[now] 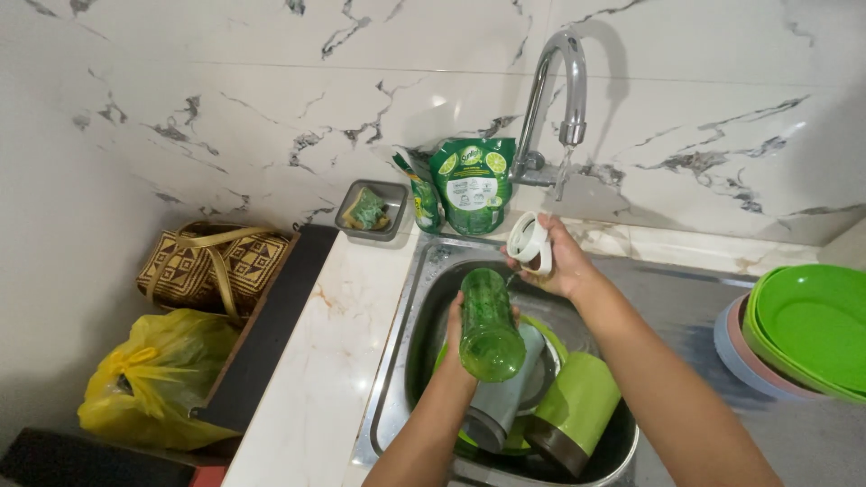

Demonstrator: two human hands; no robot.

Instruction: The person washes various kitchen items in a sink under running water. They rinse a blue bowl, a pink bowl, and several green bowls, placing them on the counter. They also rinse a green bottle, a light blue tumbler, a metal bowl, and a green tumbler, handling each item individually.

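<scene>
My left hand (454, 347) grips a clear green plastic bottle (489, 326) over the steel sink (408, 325), its base toward me and its neck pointing away. My right hand (566, 261) holds a white bottle cap (529, 243) just under the chrome tap (561, 86), where a thin stream of water runs down onto it. Below the bottle, in the sink, lie a grey tumbler (507, 397), a green tumbler with a dark base (575, 410) and a green plate partly hidden beneath them.
Green detergent pouches (471, 185) lean on the marble wall beside a grey dish with a sponge (368, 210). Stacked green, pink and blue plates (794, 334) sit at the right. A woven bag (212, 266) and a yellow plastic bag (153, 379) lie left of the white counter (316, 361).
</scene>
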